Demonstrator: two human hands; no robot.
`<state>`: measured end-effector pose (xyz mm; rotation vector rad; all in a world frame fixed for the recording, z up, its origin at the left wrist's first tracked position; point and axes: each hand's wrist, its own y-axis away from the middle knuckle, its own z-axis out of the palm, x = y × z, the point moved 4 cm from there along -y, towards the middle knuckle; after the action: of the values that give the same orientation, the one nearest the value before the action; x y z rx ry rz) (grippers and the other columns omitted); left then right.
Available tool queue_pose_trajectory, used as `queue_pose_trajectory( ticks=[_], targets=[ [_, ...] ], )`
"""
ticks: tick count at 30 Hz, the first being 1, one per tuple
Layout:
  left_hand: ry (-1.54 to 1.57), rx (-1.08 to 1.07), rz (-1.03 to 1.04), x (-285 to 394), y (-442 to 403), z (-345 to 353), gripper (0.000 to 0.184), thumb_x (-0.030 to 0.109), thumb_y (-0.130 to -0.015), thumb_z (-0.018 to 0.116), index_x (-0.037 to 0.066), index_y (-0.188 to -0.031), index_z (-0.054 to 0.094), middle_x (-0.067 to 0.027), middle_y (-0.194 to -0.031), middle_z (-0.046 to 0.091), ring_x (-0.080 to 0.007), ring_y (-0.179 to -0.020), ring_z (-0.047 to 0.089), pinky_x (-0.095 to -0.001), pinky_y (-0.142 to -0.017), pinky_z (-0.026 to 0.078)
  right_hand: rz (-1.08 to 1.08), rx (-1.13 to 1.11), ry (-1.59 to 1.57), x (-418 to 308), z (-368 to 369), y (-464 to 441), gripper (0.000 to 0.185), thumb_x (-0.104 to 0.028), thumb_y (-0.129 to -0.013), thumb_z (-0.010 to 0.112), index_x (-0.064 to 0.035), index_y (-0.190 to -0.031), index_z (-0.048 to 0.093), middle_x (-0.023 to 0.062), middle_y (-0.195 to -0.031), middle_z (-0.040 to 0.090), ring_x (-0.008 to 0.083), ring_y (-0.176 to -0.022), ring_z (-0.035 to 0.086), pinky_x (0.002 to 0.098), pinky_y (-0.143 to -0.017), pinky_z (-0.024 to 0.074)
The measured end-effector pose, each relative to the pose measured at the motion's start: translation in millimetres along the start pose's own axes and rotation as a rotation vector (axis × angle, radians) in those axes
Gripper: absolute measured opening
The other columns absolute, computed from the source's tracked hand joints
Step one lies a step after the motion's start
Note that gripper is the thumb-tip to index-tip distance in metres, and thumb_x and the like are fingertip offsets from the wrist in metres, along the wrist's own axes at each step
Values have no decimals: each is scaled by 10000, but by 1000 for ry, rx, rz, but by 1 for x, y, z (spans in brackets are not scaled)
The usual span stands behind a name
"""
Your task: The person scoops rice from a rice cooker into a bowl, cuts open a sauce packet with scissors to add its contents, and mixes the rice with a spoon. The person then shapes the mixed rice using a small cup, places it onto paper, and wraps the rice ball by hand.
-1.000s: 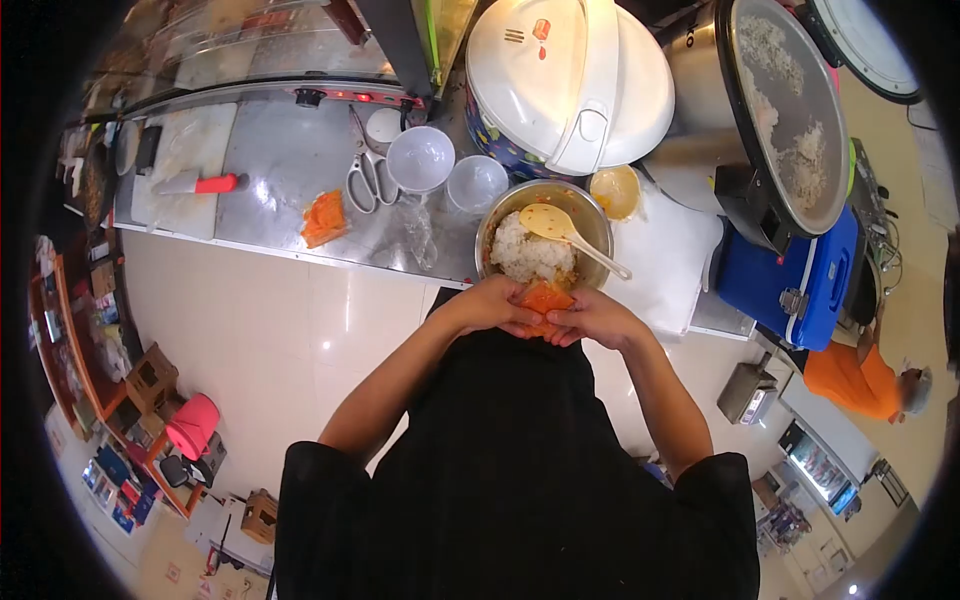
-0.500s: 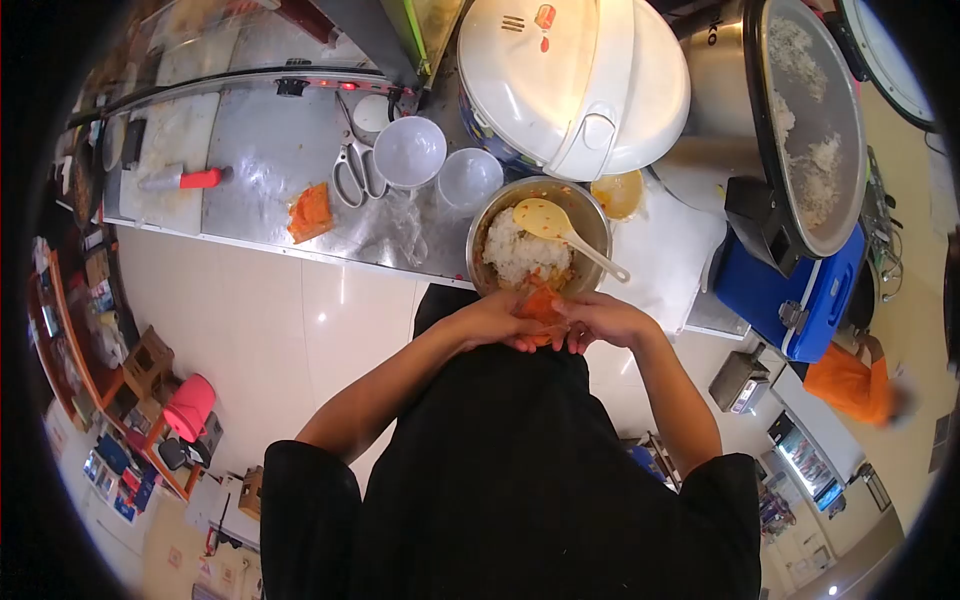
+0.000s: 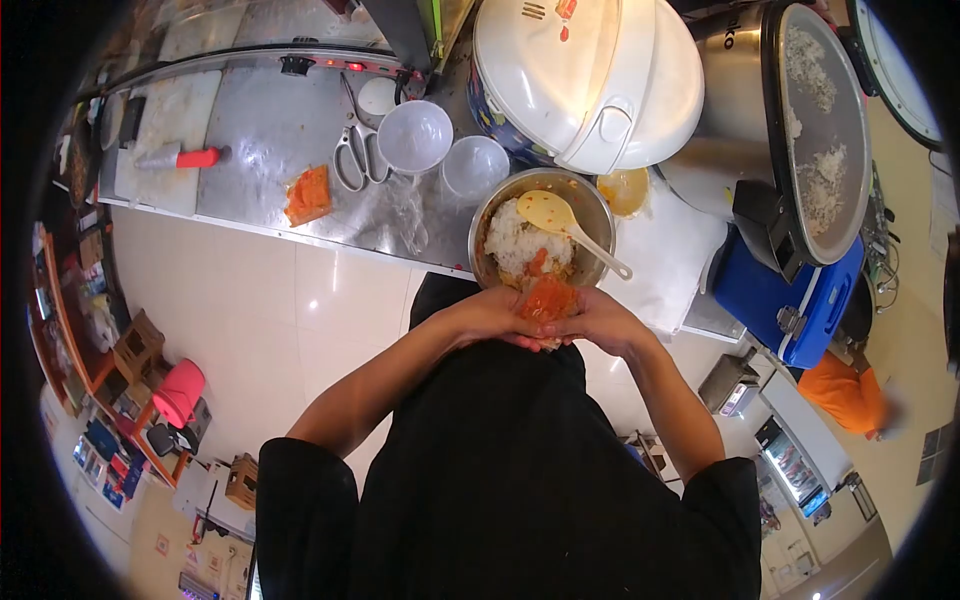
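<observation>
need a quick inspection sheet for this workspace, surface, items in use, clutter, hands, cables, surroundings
Surface: metal counter, reflecting glare
Items in use: orange packet held by the near rim of the metal bowl; rice and serving spoon in bowl
Clutter: second orange packet, scissors, red-handled knife
Hands: left hand and right hand both grip the packet, fingers around it
Cables: possible thin wires at right, too small to confirm
Surroundings: white cooker, blue cooler box, person in orange
</observation>
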<state>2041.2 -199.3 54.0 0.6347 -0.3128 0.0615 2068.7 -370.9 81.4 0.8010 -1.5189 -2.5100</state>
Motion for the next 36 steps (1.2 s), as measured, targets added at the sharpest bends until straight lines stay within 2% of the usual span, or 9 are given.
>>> queue_pose_trajectory(
  ticks=[10,13,19,24,28,31,33,34,36],
  targets=[
    [-40,-153,222,-26,-18,-9,625,571,-1031,386,45,-1300,590,-137,-1084,695,-207,-916,690,-332,-797,582,-240,-128,81,14,-11,-9,249,-286,-915,672,-103,-1082,652,-30,-893,633,81,-782,566,252,-676,456],
    [-115,-139,369,-30,-53,-19,482,367,-963,475,59,-1319,583,-88,-1172,655,-182,-997,651,-341,-876,545,-134,30,128,-4,4,6,428,-88,-864,650,-51,-1286,584,35,-1187,647,150,-1057,605,310,-890,507],
    [-397,-24,803,-75,-187,-91,457,64,-863,635,86,-1317,593,-17,-1231,629,-134,-1072,610,-331,-975,500,-227,-75,178,2,-30,-12,395,-205,-922,670,-52,-1281,606,35,-1138,648,133,-949,607,290,-784,511],
    [-707,-162,619,-69,-192,-76,484,287,-1008,439,73,-1442,454,-126,-1489,455,-265,-1457,279,-586,-1182,-101,-208,-42,390,-36,13,39,616,-187,-918,688,-55,-1461,428,41,-1257,588,148,-1048,583,283,-812,503],
    [-752,-143,474,-43,-126,-42,456,342,-982,486,149,-1395,506,-73,-1460,479,-259,-1424,334,-721,-1110,-109,-97,-57,392,-36,13,36,380,-137,-863,728,-18,-1217,659,55,-1092,697,129,-906,635,271,-744,515],
    [-1086,63,825,-52,-135,-35,362,252,-914,630,133,-1255,613,1,-1230,621,-176,-1209,539,-620,-1176,28,68,-122,442,-8,-13,9,380,-175,-847,726,-39,-1196,663,29,-1052,698,116,-875,628,273,-740,514],
    [-1383,271,1888,-61,-152,-37,374,214,-885,683,126,-1245,636,40,-1195,678,-120,-1228,563,-525,-1141,-255,99,-174,610,23,-54,-22,407,-223,-856,741,-52,-1210,638,34,-1079,679,122,-917,635,285,-786,530],
    [-966,92,1211,-62,-137,-26,350,204,-879,683,111,-1214,646,12,-1142,687,-138,-1157,589,-503,-1072,-87,46,-150,668,25,-55,-22,418,-268,-847,761,-56,-1191,651,33,-1072,681,112,-916,633,280,-774,530],
    [-489,7,677,-48,-91,-8,302,183,-868,683,83,-1152,665,-44,-1034,705,-173,-1015,643,-458,-934,248,63,-259,665,16,-49,-21,432,-396,-886,690,-100,-1199,663,8,-998,658,97,-850,594,279,-719,495]
  ],
)
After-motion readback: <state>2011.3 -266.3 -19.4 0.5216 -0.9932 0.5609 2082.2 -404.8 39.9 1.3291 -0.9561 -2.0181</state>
